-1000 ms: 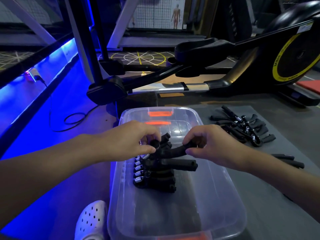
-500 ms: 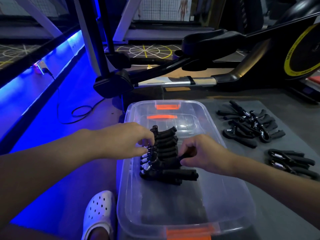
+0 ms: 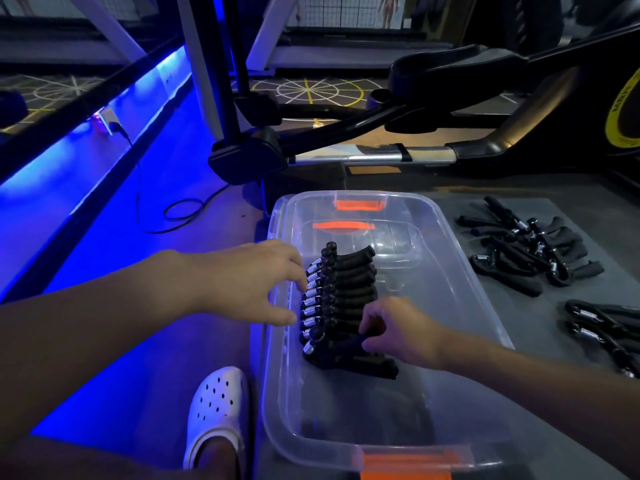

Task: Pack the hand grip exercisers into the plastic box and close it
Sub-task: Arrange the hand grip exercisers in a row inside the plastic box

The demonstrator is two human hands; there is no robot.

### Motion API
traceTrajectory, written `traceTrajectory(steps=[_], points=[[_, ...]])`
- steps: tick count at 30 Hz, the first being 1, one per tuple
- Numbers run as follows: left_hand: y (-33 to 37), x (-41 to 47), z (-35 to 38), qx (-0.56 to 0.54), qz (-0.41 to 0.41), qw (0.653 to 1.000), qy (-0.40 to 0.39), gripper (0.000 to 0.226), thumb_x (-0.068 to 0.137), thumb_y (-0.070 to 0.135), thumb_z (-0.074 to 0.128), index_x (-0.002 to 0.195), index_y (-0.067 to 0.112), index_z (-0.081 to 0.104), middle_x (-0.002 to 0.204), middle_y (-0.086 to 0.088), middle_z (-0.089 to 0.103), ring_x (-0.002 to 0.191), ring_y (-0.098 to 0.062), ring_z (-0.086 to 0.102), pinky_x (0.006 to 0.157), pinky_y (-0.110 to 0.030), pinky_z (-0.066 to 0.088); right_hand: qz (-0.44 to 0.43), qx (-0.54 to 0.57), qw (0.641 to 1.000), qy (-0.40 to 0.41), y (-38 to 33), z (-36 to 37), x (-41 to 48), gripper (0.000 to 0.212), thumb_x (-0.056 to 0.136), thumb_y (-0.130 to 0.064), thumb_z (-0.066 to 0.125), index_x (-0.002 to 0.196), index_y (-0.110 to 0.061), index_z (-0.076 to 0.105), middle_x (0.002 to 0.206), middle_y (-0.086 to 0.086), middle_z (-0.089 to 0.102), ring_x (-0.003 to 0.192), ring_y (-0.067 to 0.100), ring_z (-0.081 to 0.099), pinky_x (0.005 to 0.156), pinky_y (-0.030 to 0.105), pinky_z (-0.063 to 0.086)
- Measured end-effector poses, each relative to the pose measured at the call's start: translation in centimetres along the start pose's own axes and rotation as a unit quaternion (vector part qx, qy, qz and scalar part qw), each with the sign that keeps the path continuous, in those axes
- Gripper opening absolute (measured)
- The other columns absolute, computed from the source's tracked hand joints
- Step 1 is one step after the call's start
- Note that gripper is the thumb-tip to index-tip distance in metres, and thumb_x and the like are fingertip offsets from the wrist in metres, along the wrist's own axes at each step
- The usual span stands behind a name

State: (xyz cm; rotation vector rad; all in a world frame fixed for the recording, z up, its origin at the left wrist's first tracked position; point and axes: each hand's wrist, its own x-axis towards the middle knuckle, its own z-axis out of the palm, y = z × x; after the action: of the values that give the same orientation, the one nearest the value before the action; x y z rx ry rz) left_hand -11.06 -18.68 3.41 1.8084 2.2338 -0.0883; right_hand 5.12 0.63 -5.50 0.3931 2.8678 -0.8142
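Note:
A clear plastic box (image 3: 460,292) with orange latches stands on the floor in front of me. Inside it, several black hand grip exercisers (image 3: 343,292) with silver springs lie stacked in a row along the left side. My left hand (image 3: 249,278) hovers at the box's left rim, fingers loosely spread beside the springs, holding nothing. My right hand (image 3: 398,330) is inside the box, its fingers curled on the handle of the nearest exerciser (image 3: 346,355) at the front of the row. More exercisers lie in a loose pile (image 3: 530,247) on the mat to the right.
Another pair of exercisers (image 3: 602,327) lies at the right edge of the grey mat (image 3: 540,306). An elliptical trainer (image 3: 450,109) stands close behind the box. A white clog (image 3: 214,410) sits left of the box. A cable (image 3: 180,209) loops on the blue-lit floor.
The exerciser held above the row has come down onto its front end. My left hand has let go and drawn back to the rim. My right hand has lowered with the handle.

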Motion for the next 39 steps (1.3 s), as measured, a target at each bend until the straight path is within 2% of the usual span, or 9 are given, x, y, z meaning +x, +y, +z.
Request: traceTrajectory(steps=[7,11,14,19,22,26,30,34,39], points=[[-0.4,-0.2,0.1,-0.007,-0.002,1.000,-0.003,0.048,0.086,0.054,0.061,0.129,0.036,0.051,0.141,0.013,0.037,0.131,-0.004,0.029,0.102,-0.020,0.031,0.025,-0.024,0.999,0.006,1.1,2.0,0.8,0.013,0.076,-0.016,0.073,0.086,-0.017,0.064,0.083,-0.002,0.058,0.074,0.012,0.051,0.054,0.015,0.035],[-0.6,-0.2,0.2,-0.016,0.000,1.000,-0.006,0.049,0.085,0.054,0.062,0.129,0.036,0.051,0.141,0.014,0.037,0.131,-0.004,0.028,0.103,-0.020,0.031,0.047,-0.025,0.999,0.011,2.0,2.4,1.1,0.025,0.073,-0.019,0.076,0.081,-0.023,0.053,0.085,-0.001,0.057,0.074,0.015,0.053,0.053,0.016,0.038],[-0.6,-0.2,0.3,-0.019,0.004,1.000,-0.002,0.048,0.085,0.054,0.062,0.129,0.036,0.051,0.139,0.014,0.038,0.131,-0.003,0.028,0.102,-0.019,0.031,0.054,-0.043,0.998,0.010,2.3,2.9,1.0,0.027,0.074,-0.022,0.076,0.082,-0.022,0.050,0.086,-0.005,0.051,0.077,0.013,0.049,0.052,0.019,0.033],[-0.6,-0.1,0.5,-0.019,0.005,1.000,0.002,0.047,0.086,0.053,0.061,0.128,0.036,0.051,0.139,0.014,0.038,0.131,-0.002,0.027,0.094,-0.013,0.027,0.038,-0.090,0.995,0.003,2.3,3.5,0.9,0.028,0.073,-0.022,0.074,0.075,-0.022,0.045,0.090,-0.003,0.051,0.080,0.015,0.046,0.062,0.024,0.031],[-0.6,-0.2,0.6,-0.025,0.007,1.000,0.003,0.045,0.086,0.052,0.061,0.127,0.036,0.052,0.137,0.013,0.040,0.131,-0.003,0.027,0.097,-0.013,0.026,0.034,-0.081,0.996,0.014,2.3,3.8,1.1,0.039,0.071,-0.021,0.075,0.065,-0.028,0.036,0.091,-0.002,0.048,0.078,0.016,0.045,0.062,0.024,0.031],[-0.7,-0.2,0.7,-0.032,0.010,0.999,0.006,0.045,0.085,0.052,0.062,0.126,0.035,0.053,0.136,0.013,0.040,0.130,-0.003,0.027,0.100,-0.013,0.025,0.046,-0.054,0.997,0.034,2.8,3.7,1.0,0.030,0.067,-0.022,0.078,0.070,-0.021,0.048,0.083,-0.002,0.052,0.072,0.016,0.046,0.052,0.016,0.032],[-0.7,-0.2,0.7,-0.037,0.007,0.999,0.005,0.045,0.085,0.053,0.063,0.125,0.037,0.053,0.136,0.015,0.039,0.130,-0.002,0.026,0.101,-0.015,0.026,0.043,-0.053,0.997,0.026,3.3,3.5,1.0,0.024,0.067,-0.018,0.075,0.076,-0.021,0.053,0.085,-0.003,0.053,0.074,0.015,0.048,0.051,0.010,0.030],[-0.6,-0.1,0.7,-0.037,0.008,0.999,0.007,0.045,0.085,0.052,0.063,0.126,0.036,0.053,0.136,0.014,0.040,0.130,-0.002,0.026,0.098,-0.012,0.024,0.056,-0.036,0.997,0.035,3.1,3.7,0.7,0.021,0.068,-0.015,0.074,0.075,-0.018,0.054,0.078,-0.005,0.053,0.070,0.013,0.047,0.048,0.013,0.033],[-0.6,-0.2,0.7,-0.040,0.004,0.999,0.006,0.044,0.086,0.051,0.062,0.126,0.036,0.053,0.137,0.014,0.039,0.131,-0.002,0.026,0.094,-0.010,0.022,0.084,-0.022,0.995,0.046,2.7,4.1,0.7,0.027,0.066,-0.011,0.071,0.065,-0.020,0.046,0.064,-0.008,0.050,0.061,0.014,0.047,0.044,0.018,0.030]])
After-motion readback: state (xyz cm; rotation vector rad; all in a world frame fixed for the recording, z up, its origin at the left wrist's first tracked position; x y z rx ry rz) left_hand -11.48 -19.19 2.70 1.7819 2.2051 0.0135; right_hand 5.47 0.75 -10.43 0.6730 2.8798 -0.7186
